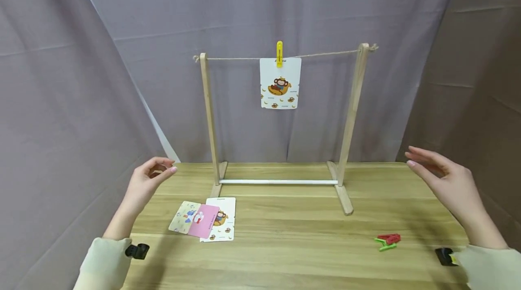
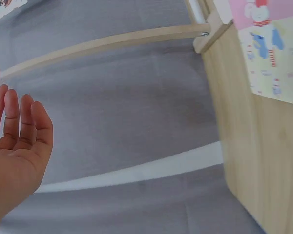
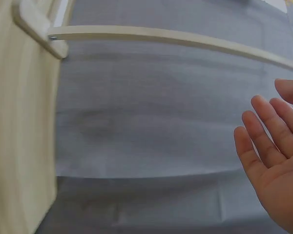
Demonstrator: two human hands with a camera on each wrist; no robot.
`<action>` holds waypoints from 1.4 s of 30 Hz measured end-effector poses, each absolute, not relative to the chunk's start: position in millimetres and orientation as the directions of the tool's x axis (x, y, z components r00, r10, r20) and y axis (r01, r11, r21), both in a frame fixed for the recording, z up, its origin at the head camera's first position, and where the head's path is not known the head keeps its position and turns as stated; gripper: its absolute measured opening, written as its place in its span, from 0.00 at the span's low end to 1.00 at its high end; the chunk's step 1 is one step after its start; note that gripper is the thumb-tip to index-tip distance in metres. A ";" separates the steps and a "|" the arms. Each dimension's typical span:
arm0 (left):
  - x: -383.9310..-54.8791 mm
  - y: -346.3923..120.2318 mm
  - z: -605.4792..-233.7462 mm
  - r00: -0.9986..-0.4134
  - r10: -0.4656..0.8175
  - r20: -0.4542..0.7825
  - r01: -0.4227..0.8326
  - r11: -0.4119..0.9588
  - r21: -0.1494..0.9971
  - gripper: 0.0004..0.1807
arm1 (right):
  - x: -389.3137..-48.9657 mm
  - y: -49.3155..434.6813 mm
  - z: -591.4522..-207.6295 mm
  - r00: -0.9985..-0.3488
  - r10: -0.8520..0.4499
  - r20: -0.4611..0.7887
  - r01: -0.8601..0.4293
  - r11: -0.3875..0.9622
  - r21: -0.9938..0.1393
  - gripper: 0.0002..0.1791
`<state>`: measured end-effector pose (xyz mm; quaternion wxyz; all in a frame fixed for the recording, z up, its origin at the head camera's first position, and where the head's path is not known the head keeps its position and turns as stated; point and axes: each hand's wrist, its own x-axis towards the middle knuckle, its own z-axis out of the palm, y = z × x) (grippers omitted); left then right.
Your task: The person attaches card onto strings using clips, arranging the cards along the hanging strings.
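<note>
My left hand (image 1: 148, 180) is raised over the table's left side, fingers loosely bent, holding nothing. My right hand (image 1: 447, 181) hovers likewise on the right, also holding nothing. A white monkey card (image 1: 280, 84) hangs from a string (image 1: 325, 54), held by a yellow clothespin (image 1: 279, 54). Below my left hand lie a yellow card (image 1: 184, 217), a pink card (image 1: 204, 221) and another white monkey card (image 1: 228, 217), overlapping one another. Nearer my right hand, a red clothespin (image 1: 391, 238) and a green clothespin (image 1: 386, 245) lie together on the table.
A wooden stand (image 1: 352, 113) carries the string between two posts, with a white bar (image 1: 278, 182) joining its feet. It stands at the back of the wooden table (image 1: 285, 254). Grey curtains (image 1: 244, 5) hang behind and at both sides.
</note>
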<state>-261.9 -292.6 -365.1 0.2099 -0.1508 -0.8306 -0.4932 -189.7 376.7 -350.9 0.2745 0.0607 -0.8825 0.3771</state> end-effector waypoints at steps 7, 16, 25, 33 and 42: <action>-258.0 -295.6 -380.7 -0.878 -0.020 0.479 0.424 0.432 0.796 0.15 | -183.0 389.5 -378.1 -0.855 0.167 0.491 -0.241 0.710 -0.662 0.28; -254.8 -289.6 -402.3 -0.901 -0.062 0.429 0.371 0.401 0.838 0.18 | -181.0 396.2 -403.5 -0.882 0.200 0.428 -0.189 0.681 -0.708 0.28; -252.1 -286.6 -425.5 -0.925 -0.120 0.361 0.292 0.384 0.876 0.18 | -184.0 397.6 -429.6 -0.889 0.171 0.424 -0.218 0.657 -0.722 0.25; -257.3 -284.7 -449.3 -0.941 -0.135 0.309 0.237 0.386 0.892 0.20 | -185.6 395.6 -440.2 -0.891 0.154 0.426 -0.231 0.655 -0.719 0.26; -257.0 -282.0 -461.5 -0.951 -0.130 0.281 0.214 0.381 0.900 0.20 | -186.2 400.9 -456.3 -0.910 0.143 0.389 -0.202 0.668 -0.716 0.26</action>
